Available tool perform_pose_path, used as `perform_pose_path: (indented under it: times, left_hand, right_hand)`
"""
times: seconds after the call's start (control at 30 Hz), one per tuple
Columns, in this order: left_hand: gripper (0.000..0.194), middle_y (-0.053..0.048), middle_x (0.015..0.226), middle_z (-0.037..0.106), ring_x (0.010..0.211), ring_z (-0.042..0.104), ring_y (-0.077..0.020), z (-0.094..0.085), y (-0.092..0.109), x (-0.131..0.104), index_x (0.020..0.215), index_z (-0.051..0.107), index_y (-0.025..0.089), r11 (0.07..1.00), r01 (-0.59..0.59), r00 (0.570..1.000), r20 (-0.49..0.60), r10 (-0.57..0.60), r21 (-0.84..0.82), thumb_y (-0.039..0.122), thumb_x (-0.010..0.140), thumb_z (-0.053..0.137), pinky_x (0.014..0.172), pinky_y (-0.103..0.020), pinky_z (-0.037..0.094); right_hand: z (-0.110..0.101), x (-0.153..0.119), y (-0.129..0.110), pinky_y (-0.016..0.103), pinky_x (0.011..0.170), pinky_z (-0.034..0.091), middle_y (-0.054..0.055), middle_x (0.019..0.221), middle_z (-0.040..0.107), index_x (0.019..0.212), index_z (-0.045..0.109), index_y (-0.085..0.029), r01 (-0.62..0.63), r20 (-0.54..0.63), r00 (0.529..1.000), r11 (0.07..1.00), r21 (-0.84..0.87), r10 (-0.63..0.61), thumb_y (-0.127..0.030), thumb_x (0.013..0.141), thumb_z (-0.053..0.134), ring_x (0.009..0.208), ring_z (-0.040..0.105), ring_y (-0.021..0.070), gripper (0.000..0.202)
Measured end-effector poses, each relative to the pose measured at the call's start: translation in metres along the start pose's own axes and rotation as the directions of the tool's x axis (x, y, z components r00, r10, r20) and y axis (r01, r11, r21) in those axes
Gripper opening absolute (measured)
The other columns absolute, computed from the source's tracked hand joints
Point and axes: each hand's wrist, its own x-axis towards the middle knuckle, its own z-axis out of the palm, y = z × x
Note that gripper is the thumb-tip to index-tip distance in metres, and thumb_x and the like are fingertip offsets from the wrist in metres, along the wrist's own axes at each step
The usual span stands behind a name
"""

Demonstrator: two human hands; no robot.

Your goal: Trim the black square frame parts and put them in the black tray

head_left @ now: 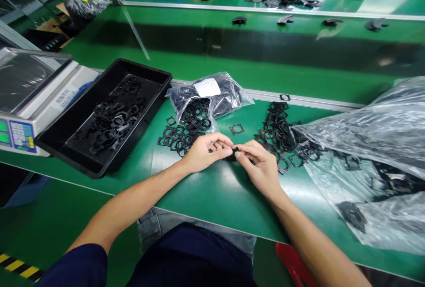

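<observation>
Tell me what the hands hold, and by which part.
The left hand and right hand pinch a small black piece between their fingertips; they cover too much to tell which part.

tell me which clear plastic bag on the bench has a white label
The smaller bag, beside the black tray; its white label faces up, while the larger bag at the right shows none.

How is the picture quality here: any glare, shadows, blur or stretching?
Head view: whitish glare on the tabletop below the right hand; bright streaks on the plastic bag at right; a dark band, shadow or reflection, across the green surface behind; the scale looks stretched; the handheld black part lacks clear detail.
</observation>
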Motion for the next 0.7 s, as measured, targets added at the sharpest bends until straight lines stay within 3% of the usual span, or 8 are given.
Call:
perform_pose_path:
  times: [0.07, 0.27, 0.47, 0.7]
  left_hand:
    - [0.028, -0.002, 0.076, 0.067, 0.063, 0.059, -0.0071, -0.0012, -0.0004, 0.0001, 0.093, 0.071, 0.013, 1.0, 0.024, 0.999, 0.023, -0.023, -0.016, 0.033, 0.076, 0.08, 0.059, -0.017, 0.047]
    - [0.031, 0.0, 0.075, 0.066, 0.053, 0.06, -0.0056, -0.0027, -0.0012, -0.0017, 0.103, 0.07, 0.012, 0.994, 0.113, 0.984, 0.139, -0.111, -0.008, 0.024, 0.075, 0.077, 0.053, -0.017, 0.045]
    - [0.027, -0.002, 0.072, 0.068, 0.064, 0.07, -0.0122, -0.002, -0.0018, 0.0011, 0.085, 0.064, 0.012, 0.988, 0.12, 0.993, 0.029, -0.118, -0.094, 0.028, 0.071, 0.082, 0.064, -0.022, 0.054]
    - [0.038, -0.001, 0.072, 0.067, 0.06, 0.065, -0.0101, -0.0029, -0.002, 0.003, 0.093, 0.067, 0.013, 0.986, 0.106, 0.994, 0.027, -0.103, -0.132, 0.037, 0.071, 0.085, 0.061, -0.022, 0.054]
  right_hand:
    - [0.0012, -0.001, -0.0002, 0.03, 0.064, 0.056, 0.004, 0.08, 0.066, 0.095, 0.079, -0.024, -0.001, 0.018, 1.0, 1.0, 0.002, 0.001, -0.039, 0.089, 0.07, 0.071, 0.062, 0.017, 0.018]
    - [0.0026, -0.0022, 0.0007, 0.031, 0.072, 0.06, 0.004, 0.085, 0.07, 0.096, 0.075, -0.022, -0.051, -0.071, 0.996, 0.996, 0.078, 0.057, -0.042, 0.085, 0.075, 0.074, 0.067, 0.017, 0.023]
    - [0.0022, 0.0002, -0.0011, 0.029, 0.073, 0.06, 0.004, 0.093, 0.069, 0.1, 0.073, -0.022, -0.045, -0.017, 0.999, 0.99, 0.132, 0.048, -0.039, 0.083, 0.078, 0.077, 0.067, 0.0157, 0.024]
    - [0.0034, -0.0001, -0.0009, 0.032, 0.071, 0.06, 0.004, 0.084, 0.066, 0.086, 0.073, -0.023, -0.021, -0.009, 1.0, 0.999, 0.038, 0.022, -0.047, 0.088, 0.071, 0.075, 0.065, 0.0179, 0.025]
